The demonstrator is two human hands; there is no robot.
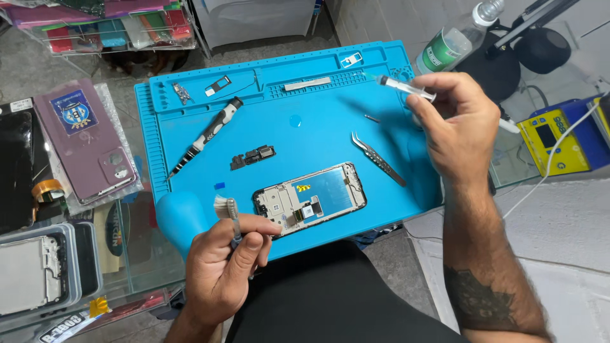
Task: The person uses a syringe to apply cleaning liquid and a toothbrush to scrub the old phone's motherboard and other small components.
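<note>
Your left hand (222, 270) is clenched around a small brush (227, 213), bristles up, handle running down into your fist, which hides the lower part. Your fingertips touch the near-left corner of the opened phone frame (311, 197). The frame lies flat on the blue mat (190, 114), long axis running left to right and tilted slightly up toward the right; its inner side faces up.

Your right hand (454, 124) grasps a clear syringe (403, 87) above the mat's far-right corner. Its long axis is close to level, tip pointing left; your fingers cover the plunger end.

On the mat, tweezers (378, 157) lie right of the frame, tips toward the far left. A black screwdriver (206, 134) lies diagonally on the left side. A small dark component (254, 155) sits just beyond the frame.

The mat's far compartments hold small metal parts (218, 86), too small to identify. A plastic bottle (454, 38) stands beyond the mat, its top cut off. A purple phone cover (86, 143) lies in a clear sleeve at left on the glass worktop (146, 254).
</note>
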